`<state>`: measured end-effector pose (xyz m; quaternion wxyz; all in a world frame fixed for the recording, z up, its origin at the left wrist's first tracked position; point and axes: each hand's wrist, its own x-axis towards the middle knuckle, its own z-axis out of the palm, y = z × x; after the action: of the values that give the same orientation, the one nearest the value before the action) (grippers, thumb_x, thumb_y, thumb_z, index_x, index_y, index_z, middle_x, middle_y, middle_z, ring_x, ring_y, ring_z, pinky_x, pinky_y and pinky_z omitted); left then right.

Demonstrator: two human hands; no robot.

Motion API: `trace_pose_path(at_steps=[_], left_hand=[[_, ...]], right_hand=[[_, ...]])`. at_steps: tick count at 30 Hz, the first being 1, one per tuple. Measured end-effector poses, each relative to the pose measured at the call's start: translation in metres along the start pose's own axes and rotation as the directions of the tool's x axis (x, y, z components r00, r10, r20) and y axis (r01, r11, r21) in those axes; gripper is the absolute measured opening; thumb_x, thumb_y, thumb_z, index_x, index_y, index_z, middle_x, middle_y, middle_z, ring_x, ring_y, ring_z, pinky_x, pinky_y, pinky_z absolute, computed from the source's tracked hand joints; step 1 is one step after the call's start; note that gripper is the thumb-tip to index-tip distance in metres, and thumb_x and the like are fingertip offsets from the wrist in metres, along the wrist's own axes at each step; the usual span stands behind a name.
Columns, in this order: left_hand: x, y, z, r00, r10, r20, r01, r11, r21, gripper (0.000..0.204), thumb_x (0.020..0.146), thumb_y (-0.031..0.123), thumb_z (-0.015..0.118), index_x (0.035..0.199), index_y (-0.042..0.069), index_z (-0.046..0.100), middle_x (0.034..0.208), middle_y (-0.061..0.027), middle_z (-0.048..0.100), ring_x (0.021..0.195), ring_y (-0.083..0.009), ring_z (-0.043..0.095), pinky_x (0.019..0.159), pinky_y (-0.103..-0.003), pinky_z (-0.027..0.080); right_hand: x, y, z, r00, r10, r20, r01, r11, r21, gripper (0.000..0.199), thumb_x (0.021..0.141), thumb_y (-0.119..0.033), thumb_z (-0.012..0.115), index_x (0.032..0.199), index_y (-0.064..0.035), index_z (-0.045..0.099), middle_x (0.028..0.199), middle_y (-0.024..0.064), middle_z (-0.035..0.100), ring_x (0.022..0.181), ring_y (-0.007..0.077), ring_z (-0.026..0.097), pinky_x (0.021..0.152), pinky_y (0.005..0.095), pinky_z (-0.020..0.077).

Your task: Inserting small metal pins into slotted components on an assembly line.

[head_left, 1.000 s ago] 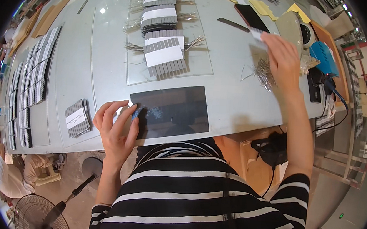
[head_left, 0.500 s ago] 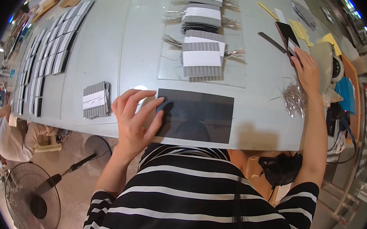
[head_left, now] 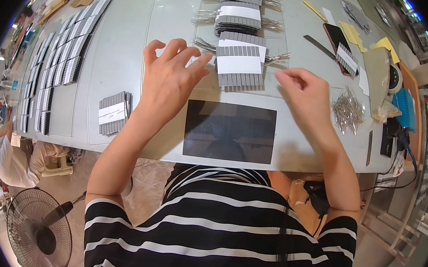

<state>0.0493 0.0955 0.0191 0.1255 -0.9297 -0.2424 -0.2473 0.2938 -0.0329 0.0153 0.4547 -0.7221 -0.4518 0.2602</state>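
Observation:
A stack of grey-striped strips (head_left: pixel 239 80) with a white band lies ahead of me, thin silvery wires sticking out at both sides. To its left hovers my left hand (head_left: pixel 167 81), fingers spread and bent, with nothing visible in them. On the other side, my right hand (head_left: pixel 306 98) has its fingers curled and thumb and forefinger together; anything between them is too small to make out. Between my forearms a dark rectangular panel (head_left: pixel 229 132) lies flat near the table edge.
More banded stacks (head_left: pixel 238 16) continue behind. Rows of strips (head_left: pixel 74 40) and a small stack (head_left: pixel 114 114) lie left. At right are a loose wire pile (head_left: pixel 347 109), a phone (head_left: pixel 334 36) with a striped piece (head_left: pixel 347 58) on it, and a dark flat bar (head_left: pixel 319 47). A fan (head_left: pixel 44 235) stands lower left.
My right hand has left the phone and come to the right side of the near stack. My left hand has moved up from the dark panel's left edge to the stack's left side.

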Motion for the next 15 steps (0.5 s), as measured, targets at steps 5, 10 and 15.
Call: trace_pose_path(at_steps=[5,10,15], left_hand=[[0.004,-0.001,0.005,0.999,0.037,-0.04,-0.039,0.996,-0.076,0.013,0.083,0.01,0.07,0.095,0.01,0.07,0.086,0.0016,0.066,0.096,-0.0183,0.057,0.097,-0.047,0.034],[-0.001,0.007,-0.006,0.999,0.043,-0.024,-0.045,0.995,-0.091,0.012,0.076,0.005,0.065,0.086,0.011,0.067,0.083,0.0017,0.063,0.094,-0.0184,0.058,0.094,-0.046,0.035],[-0.034,0.033,-0.041,0.999,0.029,0.033,-0.021,0.974,-0.227,0.015,0.075,0.007,0.068,0.09,0.012,0.066,0.086,0.0023,0.062,0.092,-0.0178,0.059,0.092,-0.044,0.033]], right_hand=[[0.022,0.009,0.022,0.995,0.039,-0.093,-0.05,0.991,-0.124,0.031,0.088,-0.03,0.073,0.092,0.0008,0.075,0.072,0.0085,0.07,0.063,0.0151,0.062,0.062,0.0282,0.0493],[0.008,0.012,0.028,0.994,0.015,-0.111,-0.017,1.0,-0.014,0.027,0.089,-0.026,0.071,0.089,0.0013,0.073,0.068,0.0075,0.069,0.06,0.0136,0.06,0.06,0.0279,0.0483],[-0.066,-0.009,0.023,0.994,0.068,-0.088,-0.069,0.998,0.0,0.016,0.088,-0.014,0.072,0.088,0.0016,0.072,0.067,0.006,0.065,0.058,0.0091,0.055,0.057,0.0241,0.0452]])
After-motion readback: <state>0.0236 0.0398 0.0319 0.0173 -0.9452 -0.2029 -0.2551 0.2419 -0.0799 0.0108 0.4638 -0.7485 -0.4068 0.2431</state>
